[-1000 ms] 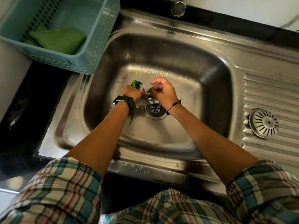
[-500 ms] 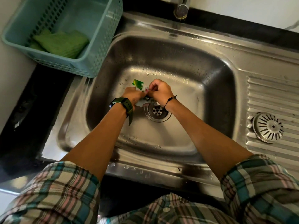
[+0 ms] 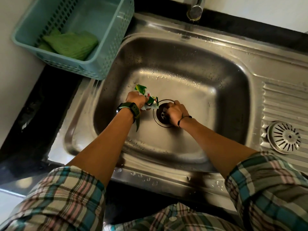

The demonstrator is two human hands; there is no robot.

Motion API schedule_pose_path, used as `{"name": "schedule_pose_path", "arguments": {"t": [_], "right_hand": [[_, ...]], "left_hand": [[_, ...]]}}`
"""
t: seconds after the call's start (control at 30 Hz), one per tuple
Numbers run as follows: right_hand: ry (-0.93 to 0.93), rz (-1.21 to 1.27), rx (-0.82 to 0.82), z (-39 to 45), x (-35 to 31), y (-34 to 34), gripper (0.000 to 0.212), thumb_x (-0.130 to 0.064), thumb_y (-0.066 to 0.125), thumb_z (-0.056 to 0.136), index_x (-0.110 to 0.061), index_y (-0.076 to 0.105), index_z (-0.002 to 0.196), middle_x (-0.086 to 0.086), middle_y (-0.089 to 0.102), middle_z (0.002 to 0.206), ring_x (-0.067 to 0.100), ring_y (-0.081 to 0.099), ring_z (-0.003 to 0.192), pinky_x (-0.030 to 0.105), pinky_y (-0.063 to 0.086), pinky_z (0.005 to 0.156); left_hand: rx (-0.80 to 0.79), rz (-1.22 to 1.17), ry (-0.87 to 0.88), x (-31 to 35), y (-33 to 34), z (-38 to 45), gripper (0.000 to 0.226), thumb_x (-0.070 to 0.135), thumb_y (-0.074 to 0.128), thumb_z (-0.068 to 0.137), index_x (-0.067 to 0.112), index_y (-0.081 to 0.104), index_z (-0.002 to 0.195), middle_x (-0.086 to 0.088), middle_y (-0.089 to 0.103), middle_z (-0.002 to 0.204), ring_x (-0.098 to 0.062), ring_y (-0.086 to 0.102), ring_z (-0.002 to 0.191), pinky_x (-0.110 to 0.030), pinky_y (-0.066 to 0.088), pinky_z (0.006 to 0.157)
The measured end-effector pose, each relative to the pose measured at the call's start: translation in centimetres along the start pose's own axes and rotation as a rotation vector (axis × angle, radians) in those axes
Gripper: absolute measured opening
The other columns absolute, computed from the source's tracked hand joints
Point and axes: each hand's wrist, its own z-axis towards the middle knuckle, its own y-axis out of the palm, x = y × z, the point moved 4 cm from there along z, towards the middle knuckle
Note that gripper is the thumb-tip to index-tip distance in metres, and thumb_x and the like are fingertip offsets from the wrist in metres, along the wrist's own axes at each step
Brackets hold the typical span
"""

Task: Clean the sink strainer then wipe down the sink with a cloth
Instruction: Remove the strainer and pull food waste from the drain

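Both my hands are down in the steel sink [image 3: 191, 100]. My left hand [image 3: 135, 99], with a dark green watch on the wrist, is closed around a bunch of crumpled green and white wrapper scraps [image 3: 150, 100], just left of the drain. My right hand [image 3: 175, 112] rests on the open drain hole [image 3: 160, 114] with its fingers curled into it; whether they hold anything is hidden. The round slotted strainer [image 3: 285, 137] lies apart on the ribbed drainboard at the right. A folded green cloth [image 3: 71, 45] lies in the teal basket.
The teal plastic basket [image 3: 115, 45] stands on the counter at the sink's upper left, overhanging its rim. The tap spout [image 3: 194, 13] hangs over the back edge. Water drops dot the basin floor and front rim. Black counter runs along the left side.
My right hand has let go of the scraps and dropped onto the drain hole. The scraps now sit in my left hand alone. The view has shifted slightly.
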Motion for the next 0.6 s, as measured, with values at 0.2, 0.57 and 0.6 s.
{"name": "schedule_pose_path", "arguments": {"t": [0.2, 0.57, 0.6], "right_hand": [[0.168, 0.215, 0.062, 0.0, 0.6, -0.6, 0.028, -0.017, 0.053, 0.088, -0.015, 0.062, 0.115, 0.006, 0.059, 0.121, 0.028, 0.044, 0.117, 0.037, 0.04, 0.093], [0.105, 1.174, 0.261, -2.1, 0.5, -8.4, 0.017, 0.007, 0.055, 0.083, -0.002, 0.069, 0.087, 0.003, 0.066, 0.077, 0.013, 0.061, 0.069, 0.018, 0.052, 0.062], [0.123, 1.133, 0.256, -2.1, 0.2, -8.4, 0.018, 0.007, 0.056, 0.082, -0.004, 0.068, 0.089, 0.006, 0.067, 0.079, 0.016, 0.061, 0.072, 0.022, 0.052, 0.064]], "left_hand": [[0.008, 0.131, 0.016, 0.2, -0.1, 0.0, 0.023, 0.022, 0.063, 0.084, 0.018, 0.049, 0.067, 0.003, 0.053, 0.066, -0.008, 0.05, 0.056, -0.016, 0.042, 0.035], [-0.05, 0.204, 0.038, 0.8, 2.2, -1.2, 0.022, 0.019, 0.061, 0.083, 0.018, 0.05, 0.064, -0.004, 0.058, 0.069, -0.018, 0.057, 0.061, -0.024, 0.047, 0.051], [-0.064, 0.214, 0.037, 0.9, 2.3, -1.3, 0.02, 0.014, 0.06, 0.082, 0.017, 0.051, 0.064, -0.006, 0.059, 0.071, -0.019, 0.057, 0.063, -0.025, 0.048, 0.052]]}}
